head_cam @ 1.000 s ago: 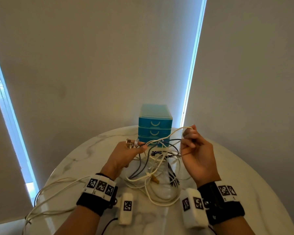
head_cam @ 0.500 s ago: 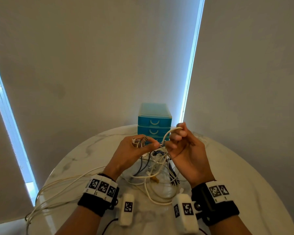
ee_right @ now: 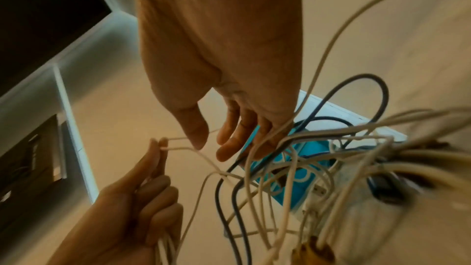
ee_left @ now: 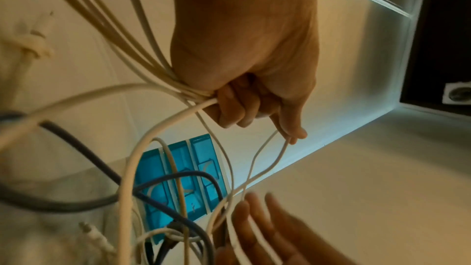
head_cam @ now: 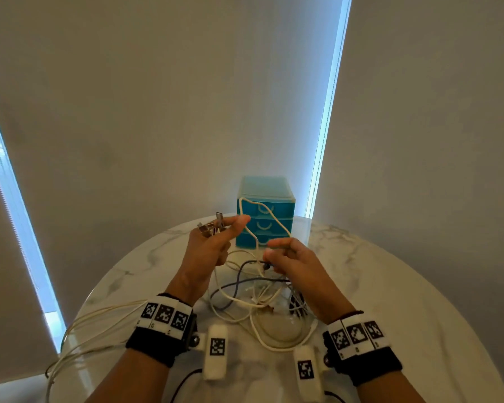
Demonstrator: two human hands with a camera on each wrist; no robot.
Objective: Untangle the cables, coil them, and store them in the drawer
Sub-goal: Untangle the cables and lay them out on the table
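Observation:
A tangle of white and dark cables (head_cam: 259, 298) lies on the round marble table (head_cam: 390, 286). My left hand (head_cam: 233, 225) is raised above it. It grips a bundle of white cables (ee_left: 163, 72) whose metal plug ends (head_cam: 213, 226) stick out, and its fingertips pinch a thin white loop (head_cam: 274, 219) that hangs in front of the blue drawer unit (head_cam: 266, 189). My right hand (head_cam: 274, 251) hovers just right of the loop with relaxed fingers (ee_right: 226, 144), holding nothing. A dark cable (head_cam: 245, 266) runs beside its thumb. All drawers look closed.
Several long white cables (head_cam: 99, 318) trail from my left hand over the table's left edge. The drawer unit stands at the table's far edge against the blinds. Bare marble lies to the right of the tangle.
My right hand has let go of the white cable and opened, dropping slightly lower. My left hand has risen with the plug ends, and the white loop now hangs from its fingertips.

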